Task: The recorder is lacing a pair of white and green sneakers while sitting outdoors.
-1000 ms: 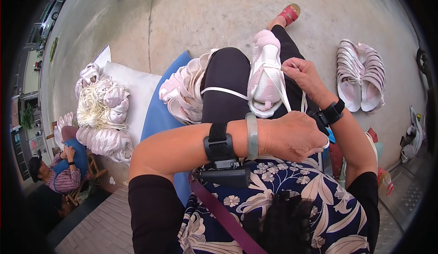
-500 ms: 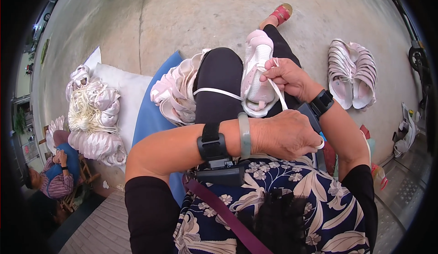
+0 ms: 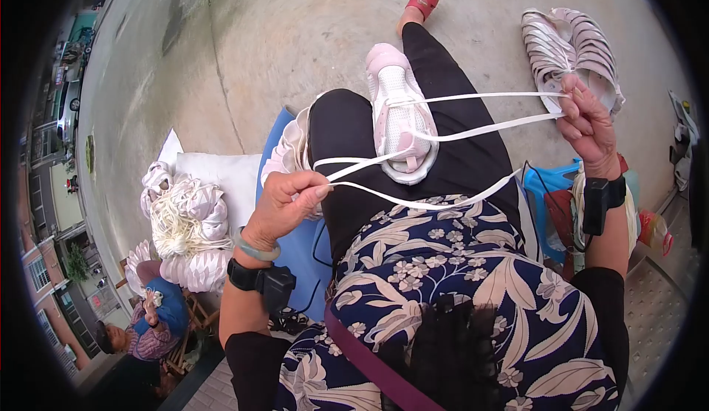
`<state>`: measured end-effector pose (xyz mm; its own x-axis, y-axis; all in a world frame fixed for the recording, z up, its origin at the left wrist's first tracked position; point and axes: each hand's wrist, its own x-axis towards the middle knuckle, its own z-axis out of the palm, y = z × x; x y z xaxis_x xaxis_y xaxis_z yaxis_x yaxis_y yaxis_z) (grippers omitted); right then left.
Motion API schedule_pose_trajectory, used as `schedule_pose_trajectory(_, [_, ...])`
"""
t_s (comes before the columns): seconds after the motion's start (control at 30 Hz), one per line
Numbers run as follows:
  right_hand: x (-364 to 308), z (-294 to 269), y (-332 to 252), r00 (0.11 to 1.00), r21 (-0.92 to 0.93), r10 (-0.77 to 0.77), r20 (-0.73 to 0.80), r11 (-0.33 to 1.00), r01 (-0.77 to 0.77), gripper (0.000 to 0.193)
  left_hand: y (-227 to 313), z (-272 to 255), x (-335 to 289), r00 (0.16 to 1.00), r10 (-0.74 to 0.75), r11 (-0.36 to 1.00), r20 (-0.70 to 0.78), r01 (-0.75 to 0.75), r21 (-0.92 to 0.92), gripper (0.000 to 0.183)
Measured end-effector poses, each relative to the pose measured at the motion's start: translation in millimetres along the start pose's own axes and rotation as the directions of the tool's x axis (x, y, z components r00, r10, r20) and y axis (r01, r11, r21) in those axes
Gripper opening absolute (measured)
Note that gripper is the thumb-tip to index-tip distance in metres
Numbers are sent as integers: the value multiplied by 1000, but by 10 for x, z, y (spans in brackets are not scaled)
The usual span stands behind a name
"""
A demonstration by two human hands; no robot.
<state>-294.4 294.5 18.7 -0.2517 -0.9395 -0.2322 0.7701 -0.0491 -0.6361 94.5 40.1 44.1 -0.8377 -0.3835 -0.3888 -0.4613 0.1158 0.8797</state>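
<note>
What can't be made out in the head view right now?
- Eyelets of the pink shoe: too small to tell which ones the white lace runs through.
- Lace ends: hidden inside the left hand and right hand.
- Heap of shoes by the left knee: mostly behind the leg.
- Stack of soles: count too bent near the rim.

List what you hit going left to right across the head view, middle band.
Heap of white laces → left hand pinching lace ends → pink shoe on the lap → right hand pulling the other lace ends → stack of pale uppers on the floor behind it.
</note>
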Motion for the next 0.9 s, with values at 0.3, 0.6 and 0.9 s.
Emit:
schedule_pose_trajectory(0.3, [-317, -945, -93, 861, -700, 14, -509, 575, -424, 11, -878, -601, -54, 840, -210, 975, -501, 142, -170, 17])
schedule_pose_trajectory(0.6, [664, 10, 1269, 875, -935, -350, 334, -237, 262, 20, -296, 552, 912, 879, 431, 682, -204, -169, 711, 33])
schedule_pose_trajectory(0.9, [862, 2, 1249, 900, -894, -197, 388, -317, 316, 5, -348, 543, 978, 963, 243, 485, -114, -19, 874, 8])
